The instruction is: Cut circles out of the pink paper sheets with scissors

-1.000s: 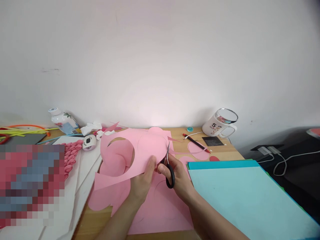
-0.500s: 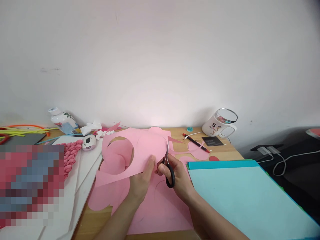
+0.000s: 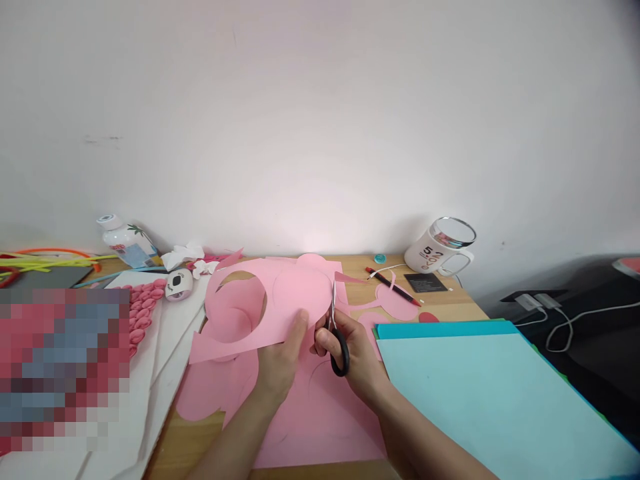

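Note:
My left hand point(image 3: 283, 357) grips the lower edge of a pink paper sheet point(image 3: 295, 293), thumb on top and the other fingers hidden beneath. A large round hole is cut in the sheet's left part, and a curved line is drawn beside it. My right hand point(image 3: 353, 343) holds scissors point(image 3: 341, 350) with black handles, their blades pointing away from me at the sheet's right edge. The blades look nearly closed. A thin strip of the paper hangs off to the right of them. Below lies another pink sheet point(image 3: 320, 433) with curved lines on it.
Turquoise and pale blue sheets point(image 3: 480, 387) are stacked at the right. Behind them are a white mug point(image 3: 437, 250), a black card point(image 3: 425, 283) and a red-and-black pencil point(image 3: 393, 287). A white bottle point(image 3: 127, 243) and a small white device point(image 3: 179, 285) stand at the left, near white boards point(image 3: 155, 373).
The pink sheet has tilted slightly in my left hand, its lower left corner rising. The scissor blades have come closer together, and the cut strip at the right has shifted.

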### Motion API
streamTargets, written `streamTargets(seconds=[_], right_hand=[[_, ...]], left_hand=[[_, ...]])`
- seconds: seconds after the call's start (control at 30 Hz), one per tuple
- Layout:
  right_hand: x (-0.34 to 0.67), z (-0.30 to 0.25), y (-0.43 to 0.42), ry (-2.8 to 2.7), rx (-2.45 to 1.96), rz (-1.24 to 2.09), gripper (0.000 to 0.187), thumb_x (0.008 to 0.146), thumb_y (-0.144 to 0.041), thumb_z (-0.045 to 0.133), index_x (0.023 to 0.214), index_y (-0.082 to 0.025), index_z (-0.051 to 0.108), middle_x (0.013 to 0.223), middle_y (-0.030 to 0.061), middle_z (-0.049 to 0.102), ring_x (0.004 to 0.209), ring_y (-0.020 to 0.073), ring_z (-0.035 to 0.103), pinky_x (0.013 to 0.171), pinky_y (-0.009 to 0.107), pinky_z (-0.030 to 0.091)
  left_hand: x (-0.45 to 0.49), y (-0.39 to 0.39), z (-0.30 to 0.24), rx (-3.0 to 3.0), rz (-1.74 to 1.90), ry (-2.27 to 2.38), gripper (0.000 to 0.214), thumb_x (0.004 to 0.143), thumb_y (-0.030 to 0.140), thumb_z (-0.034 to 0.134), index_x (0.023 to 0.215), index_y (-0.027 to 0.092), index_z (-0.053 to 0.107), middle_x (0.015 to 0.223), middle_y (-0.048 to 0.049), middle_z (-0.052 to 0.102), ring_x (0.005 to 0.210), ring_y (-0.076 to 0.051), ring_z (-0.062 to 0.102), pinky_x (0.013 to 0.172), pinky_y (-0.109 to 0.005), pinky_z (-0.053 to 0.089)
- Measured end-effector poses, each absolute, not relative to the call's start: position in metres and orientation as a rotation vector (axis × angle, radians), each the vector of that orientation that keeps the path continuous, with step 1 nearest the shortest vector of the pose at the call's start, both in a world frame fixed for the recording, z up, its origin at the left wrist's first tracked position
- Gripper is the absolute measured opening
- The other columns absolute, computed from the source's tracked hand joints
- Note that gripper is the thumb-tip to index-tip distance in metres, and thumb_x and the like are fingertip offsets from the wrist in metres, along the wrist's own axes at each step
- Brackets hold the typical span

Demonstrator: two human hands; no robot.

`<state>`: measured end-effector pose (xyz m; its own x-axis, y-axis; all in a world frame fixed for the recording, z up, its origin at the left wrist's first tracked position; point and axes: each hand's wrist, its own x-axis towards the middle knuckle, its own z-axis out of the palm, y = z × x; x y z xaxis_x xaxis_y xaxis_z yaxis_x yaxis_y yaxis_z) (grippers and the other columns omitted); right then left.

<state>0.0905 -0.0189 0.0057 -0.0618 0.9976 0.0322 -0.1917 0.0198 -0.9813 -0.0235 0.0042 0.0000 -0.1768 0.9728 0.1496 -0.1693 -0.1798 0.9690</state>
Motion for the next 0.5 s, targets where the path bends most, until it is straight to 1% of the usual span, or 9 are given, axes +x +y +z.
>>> streamTargets(seconds=[0.03,0.1,0.2,0.27,0.4,0.5], right_hand=[[0.0896,0.0058,-0.0191,-1.117,-1.015,1.326,0.026,0.077,-0.041,0.063,0.068,-0.019,0.052,0.057,-0.0046,0.047,0.055,0.0115,0.044,0.06,0.029,0.044],[0.0879,0.0067,-0.0197,-1.107,-1.023,1.327,0.029,0.075,-0.044,0.064,0.067,-0.019,0.051,0.055,-0.0047,0.046,0.054,0.0116,0.044,0.058,0.029,0.043],[0.0862,0.0087,-0.0204,-1.121,-1.049,1.317,0.033,0.074,-0.048,0.064,0.066,-0.019,0.05,0.054,-0.0046,0.046,0.053,0.0121,0.045,0.056,0.028,0.041],[0.0864,0.0101,-0.0202,-1.145,-1.063,1.302,0.034,0.074,-0.05,0.064,0.068,-0.019,0.051,0.056,-0.0038,0.047,0.055,0.013,0.046,0.056,0.028,0.04],[0.0889,0.0102,-0.0187,-1.193,-1.076,1.262,0.036,0.074,-0.052,0.064,0.072,-0.018,0.052,0.065,-0.0016,0.049,0.062,0.0145,0.047,0.06,0.028,0.039],[0.0907,0.0077,-0.0183,-1.199,-1.07,1.26,0.036,0.074,-0.05,0.066,0.074,-0.017,0.052,0.067,-0.0017,0.048,0.063,0.0138,0.045,0.06,0.027,0.039]], left_hand=[[-0.0236,0.0045,-0.002,1.089,1.537,1.112,0.032,0.073,0.036,0.067,0.097,0.015,0.063,0.089,-0.0065,0.068,0.093,-0.022,0.063,0.084,-0.034,0.052],[-0.0238,0.0047,-0.0044,1.07,1.525,1.131,0.033,0.072,0.037,0.068,0.096,0.015,0.064,0.091,-0.0068,0.069,0.093,-0.023,0.063,0.084,-0.034,0.052],[-0.0243,0.0041,-0.0042,1.078,1.491,1.185,0.029,0.069,0.039,0.07,0.085,0.016,0.066,0.083,-0.0062,0.07,0.09,-0.025,0.065,0.081,-0.034,0.054],[-0.0247,0.0037,-0.0034,1.088,1.47,1.218,0.027,0.069,0.04,0.07,0.081,0.016,0.067,0.081,-0.0063,0.071,0.089,-0.025,0.065,0.081,-0.035,0.054],[-0.0255,0.0042,-0.0053,1.095,1.469,1.188,0.032,0.07,0.038,0.07,0.092,0.015,0.068,0.094,-0.0084,0.071,0.095,-0.025,0.065,0.087,-0.037,0.052],[-0.026,0.0043,-0.006,1.089,1.452,1.158,0.036,0.069,0.038,0.07,0.097,0.015,0.067,0.096,-0.0094,0.071,0.097,-0.026,0.064,0.086,-0.037,0.053]])
